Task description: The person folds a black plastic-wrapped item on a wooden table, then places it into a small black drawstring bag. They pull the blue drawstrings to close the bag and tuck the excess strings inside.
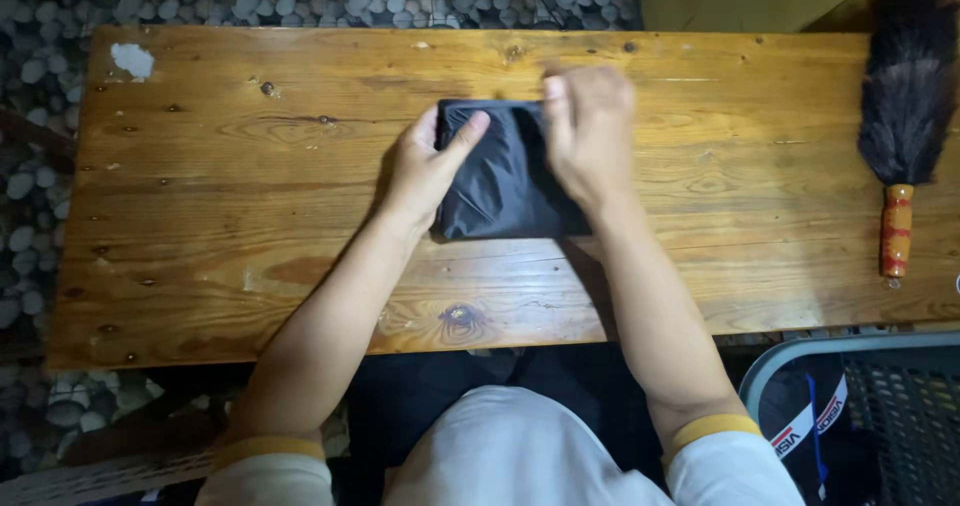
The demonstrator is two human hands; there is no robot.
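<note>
A folded black cloth (pixel 500 181) lies near the middle of a wooden table (pixel 220 196). My left hand (pixel 425 166) rests at the cloth's left edge, with the thumb pressed on its top left corner. My right hand (pixel 588 131) lies over the cloth's upper right part, fingers curled down onto the fabric. Part of the cloth is hidden under my right hand.
A dark feather duster (pixel 905 96) with a red and yellow handle lies at the table's right end. A patch of white paint (pixel 132 60) marks the far left corner. Pebbled floor surrounds the table. A grey mesh chair (pixel 880 406) stands at lower right.
</note>
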